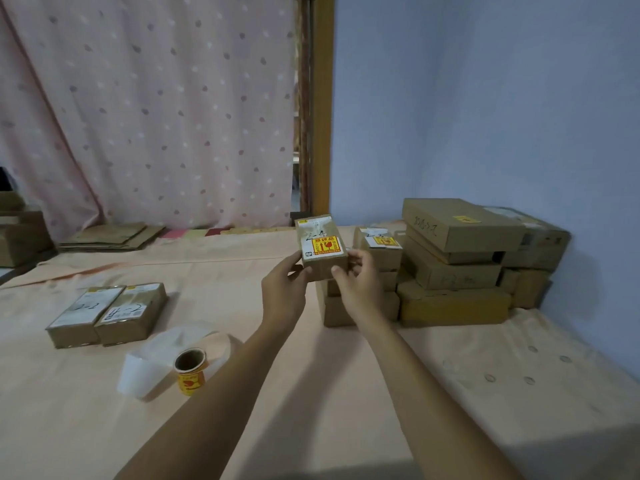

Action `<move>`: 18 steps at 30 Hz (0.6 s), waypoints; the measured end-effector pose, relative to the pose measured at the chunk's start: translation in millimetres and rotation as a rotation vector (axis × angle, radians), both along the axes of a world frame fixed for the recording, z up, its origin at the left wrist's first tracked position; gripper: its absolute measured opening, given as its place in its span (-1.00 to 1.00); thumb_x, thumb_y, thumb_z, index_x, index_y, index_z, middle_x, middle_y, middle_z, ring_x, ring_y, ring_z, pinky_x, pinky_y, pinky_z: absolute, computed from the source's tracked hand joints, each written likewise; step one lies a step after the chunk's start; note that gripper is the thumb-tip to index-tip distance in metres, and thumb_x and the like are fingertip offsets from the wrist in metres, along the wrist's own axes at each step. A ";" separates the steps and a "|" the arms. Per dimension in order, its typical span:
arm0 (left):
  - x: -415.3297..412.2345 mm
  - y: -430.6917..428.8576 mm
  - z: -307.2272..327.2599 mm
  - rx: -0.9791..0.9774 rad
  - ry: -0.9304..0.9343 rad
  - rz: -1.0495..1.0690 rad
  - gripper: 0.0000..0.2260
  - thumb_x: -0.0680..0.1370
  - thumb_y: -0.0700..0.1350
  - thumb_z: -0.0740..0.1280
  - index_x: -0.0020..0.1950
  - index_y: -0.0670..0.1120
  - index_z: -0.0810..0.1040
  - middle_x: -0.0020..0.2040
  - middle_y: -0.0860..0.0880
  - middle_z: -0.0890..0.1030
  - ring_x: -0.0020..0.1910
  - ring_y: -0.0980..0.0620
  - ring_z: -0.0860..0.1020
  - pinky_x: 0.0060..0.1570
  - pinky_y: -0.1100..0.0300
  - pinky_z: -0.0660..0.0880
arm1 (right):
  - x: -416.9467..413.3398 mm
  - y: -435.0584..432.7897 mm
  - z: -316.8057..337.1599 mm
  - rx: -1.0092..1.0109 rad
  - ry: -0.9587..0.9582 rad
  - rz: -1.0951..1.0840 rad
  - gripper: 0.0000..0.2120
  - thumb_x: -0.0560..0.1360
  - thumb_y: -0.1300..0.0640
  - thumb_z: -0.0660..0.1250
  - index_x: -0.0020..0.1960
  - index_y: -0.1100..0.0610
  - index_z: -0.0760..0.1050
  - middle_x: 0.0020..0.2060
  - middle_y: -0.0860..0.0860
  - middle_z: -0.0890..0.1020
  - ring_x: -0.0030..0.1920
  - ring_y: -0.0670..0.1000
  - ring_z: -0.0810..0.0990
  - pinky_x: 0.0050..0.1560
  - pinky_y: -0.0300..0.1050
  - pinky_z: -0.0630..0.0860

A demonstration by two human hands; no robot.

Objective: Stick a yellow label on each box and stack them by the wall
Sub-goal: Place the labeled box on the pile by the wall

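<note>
A small brown cardboard box [321, 247] with a yellow label [325, 244] on its top is held up in the air between both hands. My left hand [284, 289] grips its left side and my right hand [356, 284] grips its right side. It hovers just left of a stack of small boxes [377, 271] whose top box also carries a yellow label [385, 241]. Larger brown boxes [460, 258] are piled against the blue wall. Two boxes without yellow labels [107, 315] lie side by side at the left. A roll of yellow labels [189, 370] stands in front.
A strip of white backing paper [152, 362] curls behind the roll on the peach cloth surface [346, 393]. Flattened cardboard [110, 235] lies at the back left under a pink curtain. More cartons [17, 233] sit at the far left edge.
</note>
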State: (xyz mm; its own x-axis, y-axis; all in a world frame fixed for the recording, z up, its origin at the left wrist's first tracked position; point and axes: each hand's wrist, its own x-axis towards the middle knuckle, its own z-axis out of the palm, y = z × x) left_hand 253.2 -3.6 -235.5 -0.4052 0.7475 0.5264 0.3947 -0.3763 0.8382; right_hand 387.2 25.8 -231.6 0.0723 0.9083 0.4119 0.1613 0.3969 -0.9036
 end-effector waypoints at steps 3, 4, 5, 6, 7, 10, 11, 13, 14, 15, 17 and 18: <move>10.5 24.7 -2.2 -0.015 0.001 0.009 -0.66 0.56 -0.29 0.35 0.30 -0.02 0.63 0.05 0.13 0.68 -0.02 0.20 0.63 0.05 0.25 0.57 | 6.8 12.0 -9.0 -0.030 -0.007 -0.031 -0.68 0.56 0.15 0.40 0.24 -0.05 0.39 0.07 -0.19 0.58 0.12 -0.18 0.58 0.18 -0.17 0.55; 13.1 31.4 -4.6 -0.030 0.008 0.010 -0.66 0.56 -0.29 0.34 0.28 -0.02 0.64 0.05 0.12 0.69 -0.02 0.18 0.63 0.04 0.24 0.56 | 8.8 14.8 -10.9 -0.049 -0.036 -0.038 -0.67 0.56 0.13 0.40 0.27 -0.03 0.40 0.12 -0.14 0.59 0.15 -0.14 0.57 0.17 -0.15 0.55; 15.3 37.6 -7.7 -0.045 0.011 0.008 -0.67 0.56 -0.29 0.34 0.27 -0.02 0.65 0.06 0.10 0.70 0.00 0.16 0.64 0.04 0.24 0.56 | 10.5 17.8 -12.3 -0.068 -0.076 -0.055 -0.65 0.56 0.12 0.39 0.31 -0.02 0.41 0.19 -0.10 0.59 0.18 -0.12 0.56 0.17 -0.15 0.53; 16.5 43.3 -11.5 -0.060 0.009 0.005 -0.67 0.56 -0.30 0.33 0.26 -0.02 0.66 0.08 0.08 0.71 0.03 0.13 0.65 0.05 0.23 0.56 | 12.2 20.3 -13.5 -0.075 -0.126 -0.080 -0.61 0.57 0.10 0.38 0.37 0.00 0.41 0.26 -0.08 0.56 0.21 -0.10 0.54 0.19 -0.14 0.52; 18.1 47.5 -15.4 -0.070 0.006 0.000 -0.67 0.57 -0.30 0.32 0.27 -0.03 0.65 0.09 0.07 0.71 0.06 0.10 0.65 0.06 0.23 0.56 | 13.9 22.1 -15.3 -0.071 -0.177 -0.104 -0.57 0.57 0.09 0.37 0.42 0.01 0.40 0.32 -0.08 0.51 0.25 -0.07 0.52 0.21 -0.12 0.52; 23.1 54.9 -21.7 -0.104 -0.014 0.005 -0.67 0.59 -0.29 0.32 0.32 -0.07 0.61 0.15 0.04 0.68 0.03 0.10 0.62 -0.04 0.38 0.50 | 18.0 23.5 -18.0 -0.061 -0.276 -0.160 -0.51 0.59 0.07 0.35 0.50 0.04 0.37 0.40 -0.08 0.35 0.31 -0.04 0.49 0.28 -0.06 0.52; 24.8 56.5 -21.9 -0.108 -0.023 0.006 -0.68 0.60 -0.29 0.32 0.33 -0.07 0.60 0.16 0.04 0.67 0.02 0.11 0.61 -0.09 0.45 0.47 | 18.6 24.7 -18.5 -0.069 -0.279 -0.161 -0.51 0.60 0.06 0.34 0.50 0.05 0.36 0.39 -0.07 0.36 0.30 -0.04 0.49 0.28 -0.06 0.51; 26.9 60.6 -22.7 -0.107 -0.032 -0.007 -0.68 0.61 -0.27 0.31 0.34 -0.07 0.59 0.18 0.05 0.66 0.03 0.11 0.61 -0.14 0.51 0.45 | 18.9 27.1 -20.9 -0.094 -0.250 -0.139 -0.50 0.59 0.07 0.35 0.51 0.04 0.35 0.36 -0.06 0.41 0.26 -0.06 0.50 0.24 -0.09 0.52; 28.0 63.0 -23.1 -0.112 -0.027 -0.015 -0.69 0.62 -0.26 0.30 0.35 -0.07 0.59 0.20 0.05 0.66 0.05 0.10 0.61 -0.12 0.50 0.44 | 18.8 27.8 -22.2 -0.100 -0.225 -0.121 -0.48 0.59 0.09 0.35 0.52 0.04 0.33 0.36 -0.06 0.42 0.27 -0.07 0.49 0.22 -0.11 0.51; 29.3 66.0 -23.6 -0.122 -0.019 -0.019 -0.69 0.63 -0.24 0.29 0.36 -0.07 0.59 0.21 0.03 0.66 0.08 0.09 0.60 -0.10 0.49 0.42 | 18.7 28.2 -23.4 -0.099 -0.198 -0.105 -0.47 0.58 0.10 0.36 0.52 0.03 0.32 0.37 -0.07 0.43 0.28 -0.08 0.49 0.23 -0.12 0.51; 31.1 73.6 -23.8 -0.140 -0.026 -0.021 -0.69 0.64 -0.21 0.28 0.37 -0.05 0.58 0.23 0.01 0.65 0.11 0.09 0.58 -0.06 0.43 0.43 | 18.4 29.6 -25.8 -0.091 -0.182 -0.091 -0.46 0.58 0.11 0.35 0.53 0.01 0.31 0.40 -0.09 0.43 0.28 -0.11 0.48 0.23 -0.13 0.49; 32.2 77.4 -23.6 -0.149 -0.038 -0.022 -0.69 0.64 -0.19 0.28 0.38 -0.04 0.58 0.24 0.01 0.64 0.12 0.08 0.58 -0.03 0.39 0.47 | 18.7 29.4 -26.5 -0.087 -0.189 -0.083 -0.47 0.58 0.11 0.34 0.53 0.00 0.31 0.40 -0.10 0.42 0.28 -0.13 0.47 0.21 -0.15 0.48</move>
State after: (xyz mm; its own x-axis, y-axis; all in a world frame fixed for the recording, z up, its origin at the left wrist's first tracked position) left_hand 285.4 73.8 -259.1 -0.4058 0.8250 0.3933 0.3545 -0.2546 0.8997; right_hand 405.9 55.2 -258.0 0.0779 0.9351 0.3456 0.3597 0.2970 -0.8846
